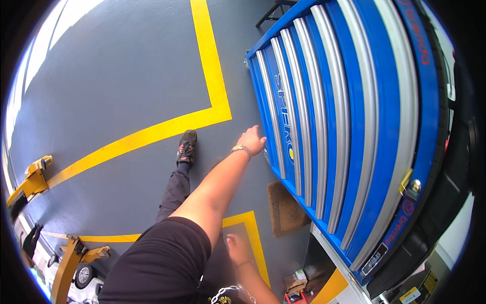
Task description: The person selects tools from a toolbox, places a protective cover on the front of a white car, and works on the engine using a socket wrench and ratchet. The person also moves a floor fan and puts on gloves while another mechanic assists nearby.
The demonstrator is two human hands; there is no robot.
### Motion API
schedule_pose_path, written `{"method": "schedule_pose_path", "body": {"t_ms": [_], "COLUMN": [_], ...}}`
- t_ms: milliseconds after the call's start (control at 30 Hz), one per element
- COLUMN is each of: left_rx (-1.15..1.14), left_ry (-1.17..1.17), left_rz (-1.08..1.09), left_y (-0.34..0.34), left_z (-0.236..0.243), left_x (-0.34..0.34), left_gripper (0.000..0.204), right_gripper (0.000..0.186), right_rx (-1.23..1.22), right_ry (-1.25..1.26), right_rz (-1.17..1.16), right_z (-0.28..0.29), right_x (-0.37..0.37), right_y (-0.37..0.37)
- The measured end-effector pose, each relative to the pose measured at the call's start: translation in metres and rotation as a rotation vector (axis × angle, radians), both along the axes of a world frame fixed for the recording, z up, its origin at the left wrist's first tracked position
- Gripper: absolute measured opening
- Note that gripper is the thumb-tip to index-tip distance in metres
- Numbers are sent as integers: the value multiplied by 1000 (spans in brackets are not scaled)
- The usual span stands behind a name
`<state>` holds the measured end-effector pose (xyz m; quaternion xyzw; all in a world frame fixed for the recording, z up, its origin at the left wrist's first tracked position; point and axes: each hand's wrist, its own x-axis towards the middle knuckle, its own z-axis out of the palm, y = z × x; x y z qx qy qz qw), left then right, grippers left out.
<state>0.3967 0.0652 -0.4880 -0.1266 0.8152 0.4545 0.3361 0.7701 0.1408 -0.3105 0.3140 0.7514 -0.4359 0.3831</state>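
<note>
My left arm in a black sleeve reaches forward, a bracelet at its wrist. My left hand [250,140] has its thumb apart from the fingers and appears to hold nothing. It is close to the lower drawers of a large blue tool cabinet [334,101] with long silver drawer handles; I cannot tell whether it touches. My right hand [237,249] hangs low near my body, above the floor, slightly blurred. Its fingers look loose and nothing shows in them. The cabinet's drawers look closed. A small key or lock [415,185] sits at the cabinet's upper edge.
A brown mat [287,209] lies beside the cabinet's base. Yellow lines [212,66] mark the grey floor. My black shoe [187,147] is on the floor. Yellow lift arms [35,177] and a white vehicle [83,283] stand at left. Boxes [295,279] sit low at the bottom.
</note>
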Motion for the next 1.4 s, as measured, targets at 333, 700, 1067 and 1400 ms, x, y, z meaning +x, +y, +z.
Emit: {"method": "schedule_pose_path", "body": {"t_ms": [333, 700, 1067, 1400], "left_rx": [330, -113, -491, -75], "left_ry": [-164, -56, 566, 122], "left_rz": [433, -77, -431, -125], "left_y": [51, -165, -219, -251], "left_z": [-76, -55, -50, -17], "left_x": [-57, 42, -105, -144], "left_gripper": [48, 55, 20, 24], "right_gripper": [31, 30, 34, 33], "right_rx": [232, -39, -28, 143], "right_ry": [-366, -136, 1, -21], "right_rz": [52, -5, 664, 736], "right_z": [-64, -130, -91, -84], "right_x": [60, -133, -159, -145], "right_y": [78, -6, -61, 1]}}
